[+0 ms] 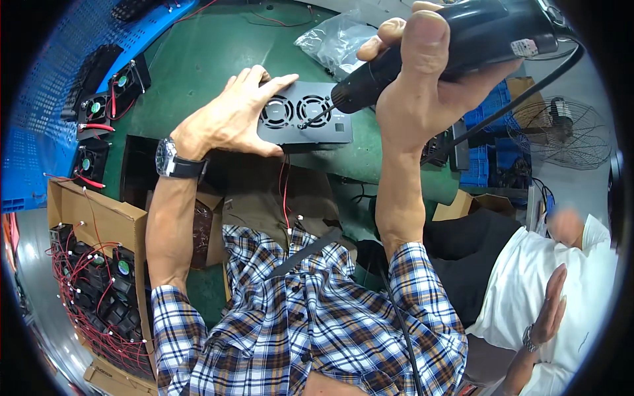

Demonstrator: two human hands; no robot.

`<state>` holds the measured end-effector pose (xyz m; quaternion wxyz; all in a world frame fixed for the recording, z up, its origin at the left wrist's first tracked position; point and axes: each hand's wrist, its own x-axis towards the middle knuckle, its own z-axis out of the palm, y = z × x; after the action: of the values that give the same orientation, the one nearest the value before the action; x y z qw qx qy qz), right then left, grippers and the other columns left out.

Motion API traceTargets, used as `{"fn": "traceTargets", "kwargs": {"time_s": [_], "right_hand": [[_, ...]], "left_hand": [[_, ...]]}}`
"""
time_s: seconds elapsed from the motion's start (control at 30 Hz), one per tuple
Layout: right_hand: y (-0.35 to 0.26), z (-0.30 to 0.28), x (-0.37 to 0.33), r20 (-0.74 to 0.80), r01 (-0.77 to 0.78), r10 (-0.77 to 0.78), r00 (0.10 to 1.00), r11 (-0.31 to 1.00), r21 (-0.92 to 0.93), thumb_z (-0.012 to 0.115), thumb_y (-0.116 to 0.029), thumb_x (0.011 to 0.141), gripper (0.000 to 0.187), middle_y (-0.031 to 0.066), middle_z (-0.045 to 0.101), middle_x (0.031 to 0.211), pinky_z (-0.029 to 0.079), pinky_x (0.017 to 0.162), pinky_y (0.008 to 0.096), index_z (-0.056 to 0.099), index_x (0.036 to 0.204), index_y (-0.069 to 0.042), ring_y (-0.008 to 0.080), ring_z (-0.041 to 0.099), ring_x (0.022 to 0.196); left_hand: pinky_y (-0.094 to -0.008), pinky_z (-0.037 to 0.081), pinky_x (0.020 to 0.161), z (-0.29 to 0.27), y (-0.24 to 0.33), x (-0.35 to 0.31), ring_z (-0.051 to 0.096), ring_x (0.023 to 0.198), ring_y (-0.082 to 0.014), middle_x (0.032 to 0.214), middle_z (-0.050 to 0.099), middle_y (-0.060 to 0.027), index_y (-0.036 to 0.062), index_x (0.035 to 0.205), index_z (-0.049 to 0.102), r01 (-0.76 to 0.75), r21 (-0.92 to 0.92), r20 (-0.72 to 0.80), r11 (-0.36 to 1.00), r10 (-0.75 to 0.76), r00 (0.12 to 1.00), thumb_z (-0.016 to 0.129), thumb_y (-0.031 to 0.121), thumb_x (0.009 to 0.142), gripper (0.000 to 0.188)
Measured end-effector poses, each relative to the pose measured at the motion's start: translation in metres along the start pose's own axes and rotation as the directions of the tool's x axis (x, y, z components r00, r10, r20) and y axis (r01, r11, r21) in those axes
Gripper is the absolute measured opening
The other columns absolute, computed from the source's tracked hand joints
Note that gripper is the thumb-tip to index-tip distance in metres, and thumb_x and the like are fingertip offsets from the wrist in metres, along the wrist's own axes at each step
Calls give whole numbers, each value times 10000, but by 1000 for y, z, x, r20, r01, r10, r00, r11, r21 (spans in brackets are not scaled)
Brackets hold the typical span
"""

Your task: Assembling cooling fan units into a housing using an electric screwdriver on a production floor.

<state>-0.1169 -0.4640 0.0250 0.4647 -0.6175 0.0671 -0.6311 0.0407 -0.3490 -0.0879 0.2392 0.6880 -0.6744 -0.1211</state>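
Observation:
A dark grey metal casing with two round fan grilles lies on the green table. My left hand grips its left end, thumb along the near edge and fingers along the far edge. My right hand is wrapped round a black corded electric screwdriver, tilted down to the left. The screwdriver's thin bit reaches the casing's face between the two grilles. Whether it sits in a screw is too small to tell. A red and black wire hangs from the casing's near side toward my lap.
Loose black fans with red wires lie at the left by a blue perforated crate. A cardboard box at lower left holds several wired fans. Clear plastic bags lie behind the casing. At right are a standing fan and a seated person.

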Motion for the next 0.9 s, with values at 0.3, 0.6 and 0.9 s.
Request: {"fn": "traceTargets", "kwargs": {"time_s": [0.3, 0.6, 0.9], "right_hand": [[2, 7, 3, -72, -24, 32, 997, 993, 114, 783, -260, 953, 741, 96, 596, 1032, 553, 540, 291, 310, 1485, -53, 145, 629, 664], [9, 5, 5, -59, 16, -12, 998, 997, 74, 753, -277, 979, 569, 94, 595, 1057, 567, 549, 292, 413, 1367, -37, 143, 632, 697], [23, 6, 0, -23, -2, 4, 1000, 997, 74, 780, -307, 957, 619, 103, 592, 1038, 560, 548, 294, 405, 1365, -31, 145, 640, 731]], "left_hand": [[-488, 452, 1070, -6, -5, 5, 520, 1191, -433, 1275, 500, -238, 103, 1535, 459, -27, 17, 12, 999, 27, 1000, 931, 449, 623, 1084], [-502, 464, 1060, -5, -9, 8, 520, 1182, -441, 1279, 492, -252, 129, 1564, 422, -48, 37, 12, 998, 48, 999, 930, 471, 612, 1132], [-485, 460, 1076, -7, -12, 8, 501, 1210, -418, 1302, 484, -227, 165, 1566, 429, -51, 13, 58, 999, 50, 997, 907, 378, 602, 1097]]}}
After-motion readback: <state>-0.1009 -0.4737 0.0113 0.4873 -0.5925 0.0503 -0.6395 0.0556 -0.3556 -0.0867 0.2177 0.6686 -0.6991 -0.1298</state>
